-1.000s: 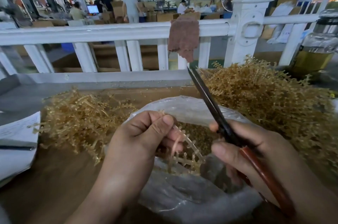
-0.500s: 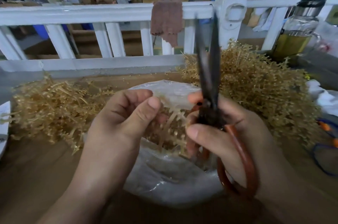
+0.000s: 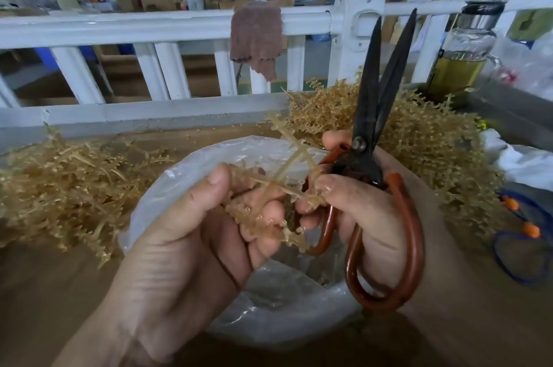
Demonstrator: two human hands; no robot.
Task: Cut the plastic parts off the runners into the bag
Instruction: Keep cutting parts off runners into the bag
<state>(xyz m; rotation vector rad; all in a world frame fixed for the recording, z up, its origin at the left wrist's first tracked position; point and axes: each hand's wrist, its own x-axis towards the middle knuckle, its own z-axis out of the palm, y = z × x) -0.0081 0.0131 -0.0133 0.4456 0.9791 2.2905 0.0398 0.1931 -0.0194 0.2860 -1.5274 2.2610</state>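
Observation:
My left hand (image 3: 191,235) grips a tan plastic runner (image 3: 281,175) studded with small parts, held above the open clear plastic bag (image 3: 167,196) on the table. My right hand (image 3: 368,205) holds black scissors with red-brown handles (image 3: 371,115); the blades point up and are slightly apart. The right thumb and forefinger also pinch one end of the runner. A heap of runners (image 3: 68,187) lies left of the bag. A taller heap of runners (image 3: 431,151) rises behind my right hand.
A white railing (image 3: 167,28) runs along the table's far edge with a brown cloth (image 3: 257,37) hung over it. A glass bottle of yellow liquid (image 3: 463,55) stands far right. A blue cord with orange beads (image 3: 523,235) lies at right. People work beyond the railing.
The scissors swung from leaning left to upright with the blades apart. The runner rose out of the bag and my right fingers took hold of its end. The camera tilted down.

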